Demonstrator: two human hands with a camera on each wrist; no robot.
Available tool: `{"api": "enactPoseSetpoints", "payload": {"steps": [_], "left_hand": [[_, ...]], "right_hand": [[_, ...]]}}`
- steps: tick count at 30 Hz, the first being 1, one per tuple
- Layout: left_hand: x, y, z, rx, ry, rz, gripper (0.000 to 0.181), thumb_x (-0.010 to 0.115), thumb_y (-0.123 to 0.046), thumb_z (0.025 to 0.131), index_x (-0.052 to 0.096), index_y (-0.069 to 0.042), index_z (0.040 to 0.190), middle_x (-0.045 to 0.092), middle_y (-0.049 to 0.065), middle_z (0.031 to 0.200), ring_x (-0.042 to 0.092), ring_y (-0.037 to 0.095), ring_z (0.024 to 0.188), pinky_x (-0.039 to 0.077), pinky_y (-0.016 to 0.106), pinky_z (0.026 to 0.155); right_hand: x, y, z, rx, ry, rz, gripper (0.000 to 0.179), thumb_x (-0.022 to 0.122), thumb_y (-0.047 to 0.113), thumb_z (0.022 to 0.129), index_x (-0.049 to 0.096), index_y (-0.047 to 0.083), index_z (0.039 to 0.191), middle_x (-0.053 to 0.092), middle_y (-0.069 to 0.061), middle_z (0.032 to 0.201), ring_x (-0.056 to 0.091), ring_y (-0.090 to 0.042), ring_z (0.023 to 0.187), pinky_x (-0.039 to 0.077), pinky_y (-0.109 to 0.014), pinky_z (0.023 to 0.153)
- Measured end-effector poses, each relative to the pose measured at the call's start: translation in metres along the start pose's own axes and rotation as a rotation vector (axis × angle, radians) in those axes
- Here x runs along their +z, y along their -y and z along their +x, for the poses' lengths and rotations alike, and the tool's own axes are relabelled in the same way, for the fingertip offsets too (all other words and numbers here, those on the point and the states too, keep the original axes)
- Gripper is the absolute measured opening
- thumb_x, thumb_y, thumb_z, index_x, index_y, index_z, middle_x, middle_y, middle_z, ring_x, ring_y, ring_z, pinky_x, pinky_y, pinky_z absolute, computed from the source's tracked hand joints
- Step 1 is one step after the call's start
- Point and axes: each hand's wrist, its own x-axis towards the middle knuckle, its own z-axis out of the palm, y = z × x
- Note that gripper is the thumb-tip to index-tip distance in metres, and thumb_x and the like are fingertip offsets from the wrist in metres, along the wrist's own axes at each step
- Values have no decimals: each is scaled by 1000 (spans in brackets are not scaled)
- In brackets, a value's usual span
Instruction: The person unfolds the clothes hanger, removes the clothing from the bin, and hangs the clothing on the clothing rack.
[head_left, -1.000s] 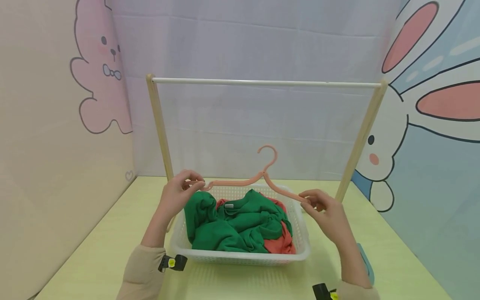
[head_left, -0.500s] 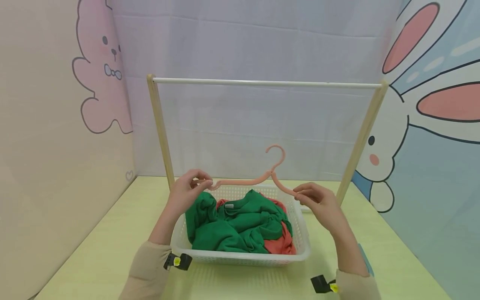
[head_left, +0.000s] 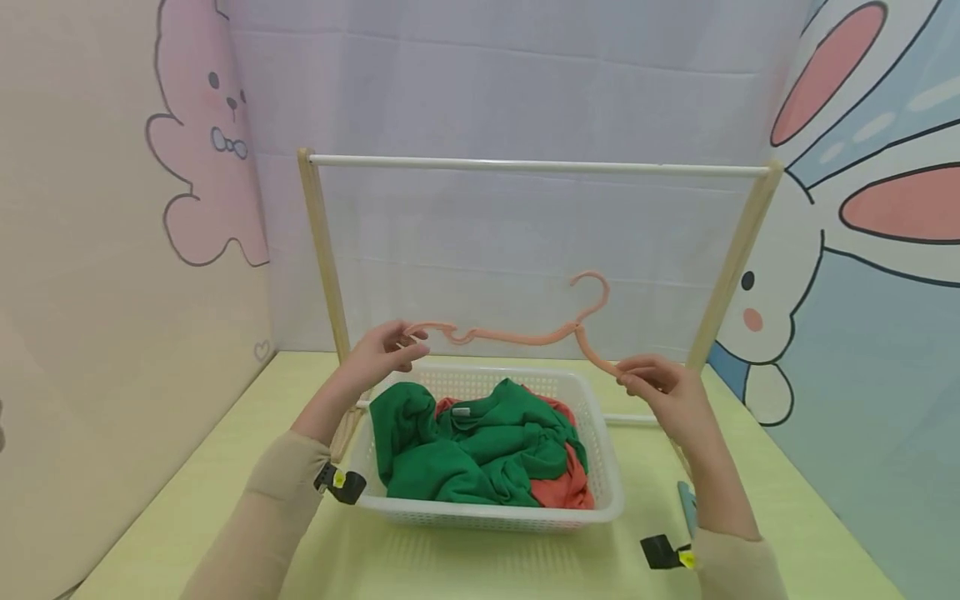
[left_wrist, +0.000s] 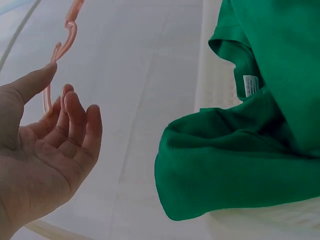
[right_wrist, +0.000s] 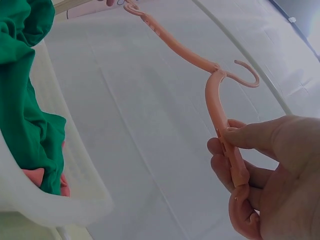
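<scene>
hanger (head_left: 525, 339) shifted up, rightward; left fingers (left_wrist: 93, 128) loosened, right fingers (right_wrist: 252, 135) pinching it.

Pale yellow-green tabletop bearing a basket and a rack.
With twelve o'clock at the far edge, the tabletop (head_left: 465, 571) carries a white perforated basket (head_left: 491, 511) about mid-surface. A rack (head_left: 540, 166) of wooden posts and white bars stands on it, posts at ten and two from the basket, the left wooden foot (head_left: 346, 436) just beside it at nine. Towards four lies a teal object (head_left: 687, 507), partly hidden.
</scene>
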Motion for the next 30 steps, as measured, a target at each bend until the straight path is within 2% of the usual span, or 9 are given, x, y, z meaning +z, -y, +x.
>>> {"api": "enactPoseSetpoints", "payload": {"steps": [3, 5, 8, 10, 12, 16, 19, 24, 30], "left_hand": [[0, 0, 11, -56, 89, -87, 44, 59, -32, 100, 50, -6, 133, 61, 24, 126, 63, 37, 108, 56, 43, 95], [4, 0, 18, -85, 148, -104, 46, 58, -32, 100, 47, -5, 136, 61, 25, 126, 64, 33, 105, 55, 44, 98], [14, 0, 27, -90, 244, -61, 46, 57, -29, 101, 47, -2, 137, 63, 24, 122, 65, 24, 98, 55, 44, 96], [23, 1, 32, -75, 299, 0, 42, 57, -25, 101, 50, -1, 134, 64, 22, 121, 66, 22, 96, 57, 42, 93], [30, 2, 35, -51, 362, 51, 38, 56, -22, 101, 51, -1, 133, 64, 22, 122, 67, 23, 99, 58, 41, 91], [42, 8, 40, -18, 454, 123, 30, 56, -17, 100, 57, -3, 127, 65, 21, 123, 67, 31, 105, 57, 46, 92], [49, 15, 43, 9, 505, 177, 26, 57, -15, 99, 62, -3, 121, 67, 19, 121, 68, 37, 102, 57, 50, 89], [56, 24, 43, 18, 577, 273, 24, 59, -10, 97, 65, -2, 119, 69, 14, 112, 64, 45, 89, 57, 42, 72], [57, 26, 43, 20, 629, 324, 22, 62, -8, 95, 67, -3, 116, 71, 10, 104, 63, 44, 85, 55, 36, 66]], "right_hand": [[-5, -1, -1, 2, -37, -13, 26, 61, 23, 99, 68, 6, 118, 66, 28, 87, 63, 3, 82, 50, -13, 78], [-8, -1, -1, 12, -50, -17, 27, 61, 23, 99, 68, 6, 119, 65, 30, 86, 62, 4, 82, 49, -13, 77], [-10, -1, -1, 24, -70, -15, 27, 61, 23, 99, 67, 6, 119, 65, 31, 86, 62, 6, 82, 49, -14, 75], [-10, -1, 0, 29, -81, -7, 27, 62, 23, 99, 68, 5, 118, 65, 31, 85, 63, 6, 81, 50, -14, 74], [-10, 0, 1, 32, -90, -2, 27, 62, 23, 98, 68, 5, 118, 65, 31, 84, 63, 6, 81, 50, -14, 74], [-7, 2, 2, 26, -100, 16, 27, 63, 22, 98, 68, 4, 117, 65, 30, 83, 63, 4, 79, 50, -15, 73], [-5, 3, 2, 14, -100, 25, 25, 64, 21, 98, 69, 4, 115, 66, 29, 83, 63, 3, 78, 50, -15, 74], [-1, 3, 2, 9, -89, 16, 23, 64, 20, 97, 69, 4, 114, 65, 28, 83, 63, 3, 78, 50, -15, 76], [4, 2, 2, 0, -83, 23, 22, 64, 20, 97, 70, 6, 112, 66, 24, 84, 63, 2, 79, 51, -15, 77]]}}
